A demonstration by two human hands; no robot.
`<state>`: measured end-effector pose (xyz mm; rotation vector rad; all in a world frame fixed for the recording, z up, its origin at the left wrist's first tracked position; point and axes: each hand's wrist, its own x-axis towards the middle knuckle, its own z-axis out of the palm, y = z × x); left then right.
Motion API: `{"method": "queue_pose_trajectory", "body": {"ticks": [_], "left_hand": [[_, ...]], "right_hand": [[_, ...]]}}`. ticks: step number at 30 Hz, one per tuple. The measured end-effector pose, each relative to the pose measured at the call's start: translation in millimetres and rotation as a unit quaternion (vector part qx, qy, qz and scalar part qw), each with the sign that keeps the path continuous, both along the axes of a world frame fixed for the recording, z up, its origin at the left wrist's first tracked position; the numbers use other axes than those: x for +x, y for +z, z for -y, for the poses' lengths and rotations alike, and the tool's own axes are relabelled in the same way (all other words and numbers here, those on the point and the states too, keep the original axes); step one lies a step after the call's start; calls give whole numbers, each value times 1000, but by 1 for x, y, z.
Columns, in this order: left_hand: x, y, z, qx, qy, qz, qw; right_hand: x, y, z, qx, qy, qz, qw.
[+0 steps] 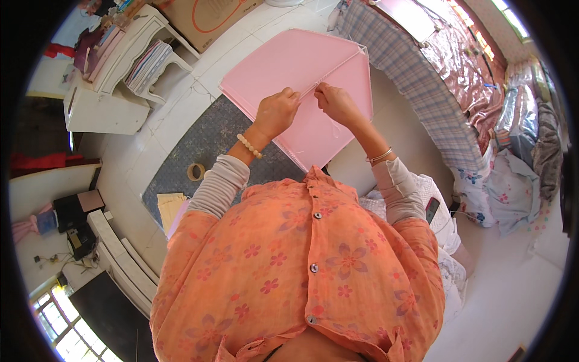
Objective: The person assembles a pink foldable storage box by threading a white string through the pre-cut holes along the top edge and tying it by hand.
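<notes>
A large pink folded panel piece (283, 60) with white piped edges lies in front of me, and a white seam runs diagonally across it. My left hand (278, 113) is closed in a pinch over its middle, close to that seam. Just to the right, my right hand (339, 107) is pinched shut too, its fingertips by the seam's lower end. Whatever the fingertips hold is too small to make out. A thin pale thread (336, 129) shows on the pink surface below my right hand.
Beneath the pink piece lies a dark grey mat (199, 136), with a tape roll (189, 172) and tan paper (170, 208) on it. White furniture (108, 111) and a cardboard box (205, 18) stand far left. A plaid-covered bed (401, 66) lines the right. A phone (432, 209) rests near my right elbow.
</notes>
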<state>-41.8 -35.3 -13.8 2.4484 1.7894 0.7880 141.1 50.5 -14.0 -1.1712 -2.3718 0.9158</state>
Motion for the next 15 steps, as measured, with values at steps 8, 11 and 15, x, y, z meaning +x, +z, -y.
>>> {"method": "queue_pose_trajectory", "body": {"ticks": [8,11,15], "left_hand": [[-3,2,-2,12,-7,10,1000],[2,1,1,7,6,22,1000],[-4,1,-2,-2,19,-7,1000]], "right_hand": [[-2,-6,-12,-138,0,-91,986],[3,-5,-14,100,76,-16,992],[19,1,2,51,66,18,996]]}}
